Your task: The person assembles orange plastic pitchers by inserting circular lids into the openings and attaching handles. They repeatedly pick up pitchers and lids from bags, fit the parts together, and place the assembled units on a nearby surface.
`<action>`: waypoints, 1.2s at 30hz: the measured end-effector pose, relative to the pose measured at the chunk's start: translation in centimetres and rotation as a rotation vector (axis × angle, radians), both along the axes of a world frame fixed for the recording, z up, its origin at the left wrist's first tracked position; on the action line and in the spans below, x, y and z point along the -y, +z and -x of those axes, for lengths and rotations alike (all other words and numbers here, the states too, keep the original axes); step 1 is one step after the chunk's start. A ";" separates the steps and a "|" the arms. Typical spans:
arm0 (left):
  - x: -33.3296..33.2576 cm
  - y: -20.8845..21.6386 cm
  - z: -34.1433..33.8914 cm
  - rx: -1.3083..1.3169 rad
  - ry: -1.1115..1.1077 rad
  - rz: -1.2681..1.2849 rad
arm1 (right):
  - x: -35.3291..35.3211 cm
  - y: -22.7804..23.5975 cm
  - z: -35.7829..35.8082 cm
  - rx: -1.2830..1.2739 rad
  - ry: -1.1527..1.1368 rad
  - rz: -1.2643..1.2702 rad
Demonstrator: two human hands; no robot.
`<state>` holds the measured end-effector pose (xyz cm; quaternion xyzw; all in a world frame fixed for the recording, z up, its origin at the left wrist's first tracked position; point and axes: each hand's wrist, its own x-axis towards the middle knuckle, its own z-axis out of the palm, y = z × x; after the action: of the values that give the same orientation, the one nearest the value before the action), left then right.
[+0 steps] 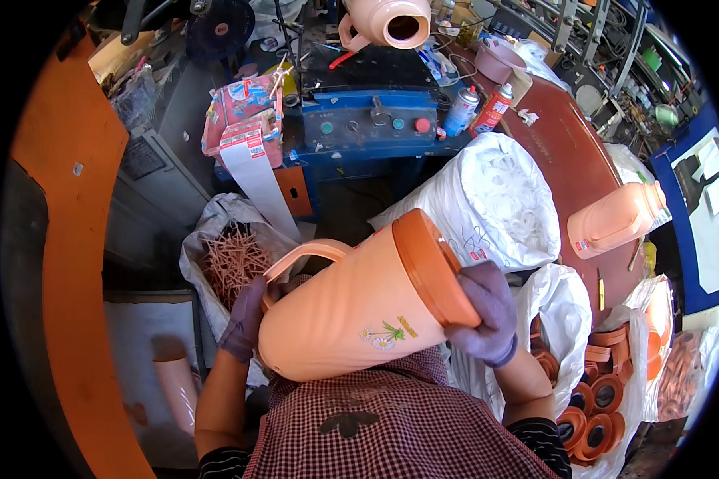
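Note:
A peach plastic jug [339, 319] lies tilted across my lap, its base toward the left and its top toward the upper right. A flower print shows on its side. My left hand [246, 321], in a purple-grey glove, is closed around the lower end of the jug's handle [307, 251], near the base. At the other end an orange-brown lid [433, 267] sits on the jug's mouth. My right hand [487, 314], gloved alike, is wrapped over the lid's edge; some of its fingers are hidden.
A white sack [503, 199] of pale rings stands beyond the jug. Brown lids [595, 415] fill bags at the right; pink sprues [236, 263] fill one at the left. Another jug [615, 219] lies on the red-brown table [563, 144]. Ahead are a blue control panel [367, 120] and a label strip [256, 180].

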<state>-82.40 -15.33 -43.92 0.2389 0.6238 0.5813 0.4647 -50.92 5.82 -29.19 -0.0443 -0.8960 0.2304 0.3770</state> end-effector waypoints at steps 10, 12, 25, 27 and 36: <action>-1.9 1.9 0.1 -0.172 0.222 -0.214 | 0.3 -2.3 -1.9 -0.116 -0.177 -0.018; -2.1 3.2 0.1 -0.316 0.253 -0.154 | -0.8 -4.0 -1.6 -0.125 -0.242 0.052; -2.7 11.3 -4.0 -0.999 0.016 -0.427 | -1.2 -7.5 -4.0 -0.125 -0.347 0.486; -4.3 14.9 -6.2 -1.350 -0.225 -0.595 | -1.7 -10.3 -3.2 -0.080 -0.603 0.894; -1.7 15.2 -9.2 -1.105 0.345 -0.458 | 0.2 -17.2 -5.1 -0.014 -0.720 1.463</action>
<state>-73.21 -13.60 -28.76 0.4939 0.6613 0.5573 -0.0905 -45.85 5.59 -46.43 -0.5633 -0.4475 0.6220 0.3091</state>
